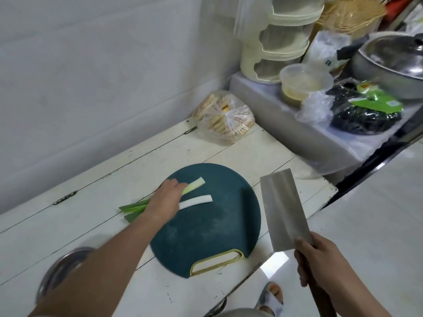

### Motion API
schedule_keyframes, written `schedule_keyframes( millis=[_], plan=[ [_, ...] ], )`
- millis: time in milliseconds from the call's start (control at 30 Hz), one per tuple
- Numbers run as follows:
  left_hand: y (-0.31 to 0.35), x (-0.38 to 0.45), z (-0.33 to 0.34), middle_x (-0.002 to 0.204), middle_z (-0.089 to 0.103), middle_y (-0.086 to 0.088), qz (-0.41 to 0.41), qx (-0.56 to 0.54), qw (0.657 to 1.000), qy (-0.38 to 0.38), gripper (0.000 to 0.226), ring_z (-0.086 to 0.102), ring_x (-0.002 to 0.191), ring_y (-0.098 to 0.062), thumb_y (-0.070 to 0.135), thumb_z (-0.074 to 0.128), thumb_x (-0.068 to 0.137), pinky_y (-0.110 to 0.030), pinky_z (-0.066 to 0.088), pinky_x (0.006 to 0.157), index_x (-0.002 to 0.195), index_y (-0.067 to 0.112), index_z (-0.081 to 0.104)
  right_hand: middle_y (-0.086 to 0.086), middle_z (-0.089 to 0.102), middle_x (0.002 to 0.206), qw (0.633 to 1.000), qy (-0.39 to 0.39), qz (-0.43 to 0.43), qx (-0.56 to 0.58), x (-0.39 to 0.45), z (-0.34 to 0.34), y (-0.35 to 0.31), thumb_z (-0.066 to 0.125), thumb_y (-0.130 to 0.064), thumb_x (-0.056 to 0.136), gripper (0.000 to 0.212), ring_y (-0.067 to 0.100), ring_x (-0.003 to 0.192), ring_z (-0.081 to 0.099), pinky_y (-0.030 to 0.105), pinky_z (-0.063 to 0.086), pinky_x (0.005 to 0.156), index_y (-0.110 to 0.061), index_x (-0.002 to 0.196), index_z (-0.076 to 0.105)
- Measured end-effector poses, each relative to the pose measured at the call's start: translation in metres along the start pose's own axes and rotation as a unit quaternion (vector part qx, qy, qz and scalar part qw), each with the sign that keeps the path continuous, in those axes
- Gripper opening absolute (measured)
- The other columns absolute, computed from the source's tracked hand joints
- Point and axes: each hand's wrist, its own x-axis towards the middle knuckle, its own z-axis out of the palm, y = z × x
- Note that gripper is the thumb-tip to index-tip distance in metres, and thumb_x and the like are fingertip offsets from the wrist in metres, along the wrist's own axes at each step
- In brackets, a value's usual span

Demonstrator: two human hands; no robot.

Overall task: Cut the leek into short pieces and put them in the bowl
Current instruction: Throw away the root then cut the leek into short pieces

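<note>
Starting at the counter's left edge: bowl under your forearm, your left hand pinning the leek on the cutting board, your right hand gripping the raised cleaver off the front edge.

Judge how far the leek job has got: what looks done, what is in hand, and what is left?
Done: the leek lies in two long lengths on the board. In hand: the left hand steadies them, while the right hand holds the cleaver raised beside the board, off the leek. Left: no short pieces show yet, and the bowl by the left forearm shows none of them.
</note>
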Motion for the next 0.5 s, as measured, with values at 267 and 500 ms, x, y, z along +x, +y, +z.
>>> schedule_keyframes(
  millis=[267,500],
  plan=[
    [-0.005,-0.01,-0.01,0.122,0.052,-0.006,-0.081,0.073,0.991,-0.073,0.04,0.051,0.106,-0.027,0.016,0.05,0.094,-0.043,0.048,0.086,0.132,0.023,0.056,0.013,0.053,0.055,0.999,-0.037,-0.025,-0.026,0.023,-0.039,-0.009,0.049,-0.016,0.102,0.03,0.027,0.043,0.052,0.038,0.048,0.051,0.0,0.077,0.055],
    [-0.006,-0.02,-0.01,0.111,0.052,-0.006,0.002,0.025,0.999,0.022,0.045,0.048,0.101,-0.025,0.012,0.062,0.092,-0.039,0.05,0.077,0.136,0.021,0.058,0.015,0.053,0.055,0.998,-0.021,-0.057,-0.015,0.02,-0.017,-0.022,0.047,-0.016,0.101,0.03,0.027,0.044,0.052,0.037,0.048,0.05,0.0,0.077,0.054]
  ],
)
